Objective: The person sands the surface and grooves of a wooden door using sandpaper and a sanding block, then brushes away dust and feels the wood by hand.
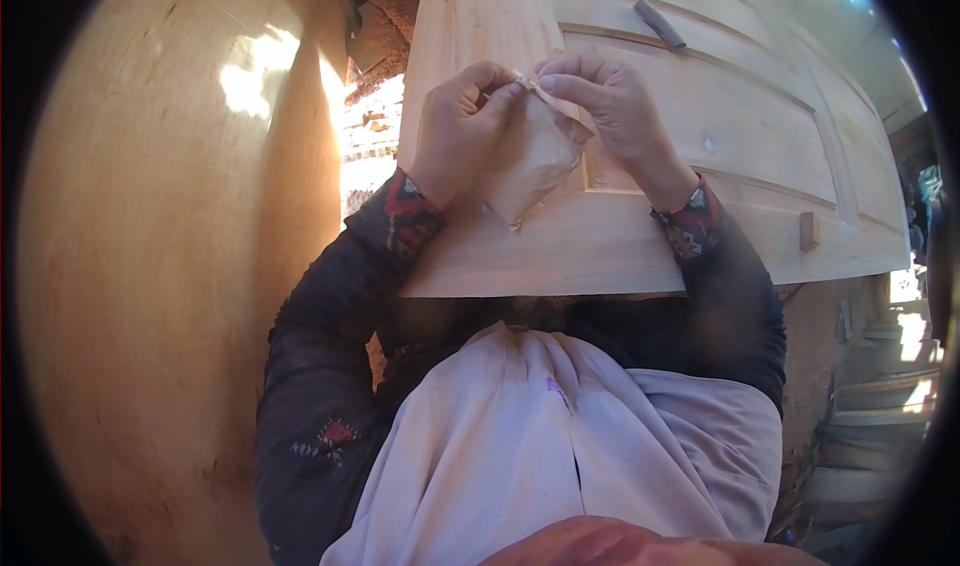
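Note:
A crumpled piece of brown sandpaper or cloth (530,161) hangs between my two hands, above a pale wooden panelled door (620,246). The fingers of my left hand (470,116) are closed on its upper left edge. My right hand (605,101) pinches the top edge near the same spot, thumb and forefinger together. The piece's lower corner points down toward the door's near edge. Its exact material is hard to tell.
On the door lie a dark grey stick-like piece (660,25) at the top and a small reddish wooden block (809,232) at the right. A large plywood sheet (160,266) stands at the left. Stacked boards (880,416) are at the lower right.

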Demonstrator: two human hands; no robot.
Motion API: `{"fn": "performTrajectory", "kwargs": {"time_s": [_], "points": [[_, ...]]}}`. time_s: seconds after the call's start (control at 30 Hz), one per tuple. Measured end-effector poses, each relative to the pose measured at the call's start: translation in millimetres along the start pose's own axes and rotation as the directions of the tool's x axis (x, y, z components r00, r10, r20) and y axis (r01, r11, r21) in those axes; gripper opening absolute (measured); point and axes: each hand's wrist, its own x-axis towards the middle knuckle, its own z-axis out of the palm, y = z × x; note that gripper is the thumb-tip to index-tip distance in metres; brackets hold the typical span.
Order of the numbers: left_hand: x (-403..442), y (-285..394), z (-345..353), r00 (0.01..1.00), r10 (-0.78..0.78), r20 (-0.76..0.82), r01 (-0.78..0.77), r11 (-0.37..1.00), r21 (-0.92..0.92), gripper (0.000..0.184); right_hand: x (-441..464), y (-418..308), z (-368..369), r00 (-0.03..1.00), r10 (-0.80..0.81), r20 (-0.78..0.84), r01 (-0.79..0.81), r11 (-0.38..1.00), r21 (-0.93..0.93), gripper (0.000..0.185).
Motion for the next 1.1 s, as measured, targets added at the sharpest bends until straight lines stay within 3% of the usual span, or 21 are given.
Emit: {"fn": "performTrajectory", "kwargs": {"time_s": [0.1, 0.2, 0.3, 0.37, 0.43, 0.5, 0.53, 0.63, 0.73, 0.83, 0.93, 1.03, 1.1], "points": [[5, -9, -3, 0.993, -0.079, 0.085, 0.082, 0.996, -0.029, 0.015, 12, 9, -19, 0.996, -0.024, -0.080, 0.026, 0.999, 0.018, 0.018], [17, -21, -9, 0.954, -0.004, 0.301, -0.074, 0.966, 0.246, 0.023, 37, -2, -49, 0.992, 0.062, -0.109, -0.066, 0.997, -0.034, 0.021], [56, -5, -27, 0.952, -0.025, 0.305, -0.123, 0.881, 0.457, 0.036, 72, -3, -57, 0.984, 0.063, -0.164, -0.094, 0.977, -0.191, 0.024], [105, -26, -36, 0.967, -0.005, 0.253, -0.153, 0.784, 0.602, 0.044, 111, 9, -73, 0.990, -0.041, -0.135, -0.015, 0.921, -0.389, 0.027], [152, -60, -40, 0.982, -0.086, 0.167, -0.058, 0.708, 0.704, 0.052, 155, 39, -103, 0.984, -0.180, -0.001, 0.141, 0.777, -0.613, 0.030], [169, -85, -31, 0.977, -0.201, -0.063, 0.173, 0.594, 0.786, 0.058, 172, 48, -101, 0.974, -0.226, 0.035, 0.180, 0.666, -0.724, 0.030], [178, -96, -26, 0.952, -0.247, -0.179, 0.287, 0.524, 0.802, 0.061, 180, 51, -101, 0.967, -0.247, 0.054, 0.197, 0.604, -0.773, 0.031], [173, -100, -16, 0.953, -0.223, -0.205, 0.289, 0.471, 0.833, 0.069, 187, 65, -105, 0.965, -0.253, 0.075, 0.199, 0.510, -0.837, 0.045], [169, -97, -18, 0.963, -0.184, -0.199, 0.266, 0.503, 0.822, 0.070, 177, 72, -96, 0.976, -0.217, -0.006, 0.108, 0.509, -0.854, 0.052], [169, -98, -16, 0.964, -0.162, -0.209, 0.262, 0.481, 0.836, 0.070, 174, 79, -99, 0.967, -0.250, -0.046, 0.114, 0.591, -0.799, 0.050], [184, -146, -15, 0.959, 0.198, -0.201, 0.051, 0.579, 0.814, 0.045, 171, 77, -99, 0.977, -0.209, -0.035, 0.095, 0.582, -0.807, 0.050], [180, -137, -20, 0.976, 0.202, -0.076, -0.016, 0.420, 0.907, 0.051, 168, 77, -97, 0.973, -0.229, -0.011, 0.121, 0.552, -0.825, 0.049], [178, -130, -23, 0.978, 0.104, -0.180, 0.068, 0.658, 0.750, 0.055, 168, 81, -99, 0.959, -0.279, 0.051, 0.179, 0.454, -0.873, 0.046]]}}
